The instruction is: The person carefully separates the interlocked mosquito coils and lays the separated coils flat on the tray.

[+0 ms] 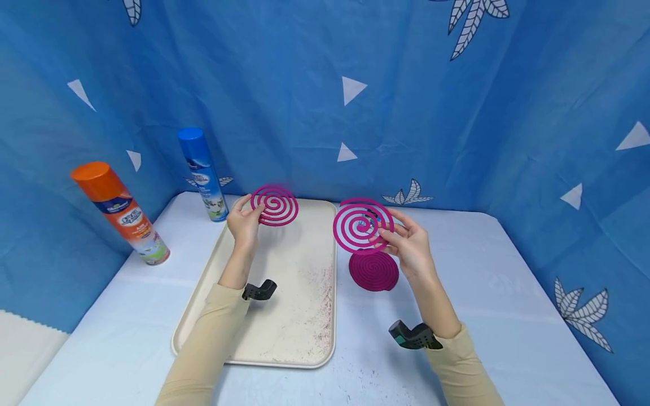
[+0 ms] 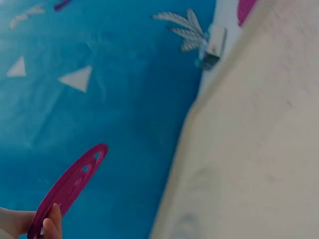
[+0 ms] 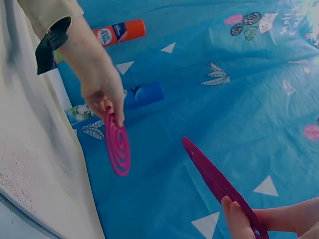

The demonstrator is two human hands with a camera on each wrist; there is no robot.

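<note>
My left hand pinches the edge of a magenta mosquito coil, held up above the far part of a cream tray. To the right of the tray, my right hand grips a second mosquito coil between thumb and fingers, its spiral facing the head camera. Below that one, a darker stack of mosquito coils lies on the table. In the right wrist view both held coils appear tilted, the left hand's coil hanging from its fingertips and the right hand's coil seen nearly edge-on.
An orange-capped spray can and a blue-capped spray can stand left of the tray. A small box sits near the back curtain, partly hidden behind the right coil in the head view. Reddish specks mark the tray's right side.
</note>
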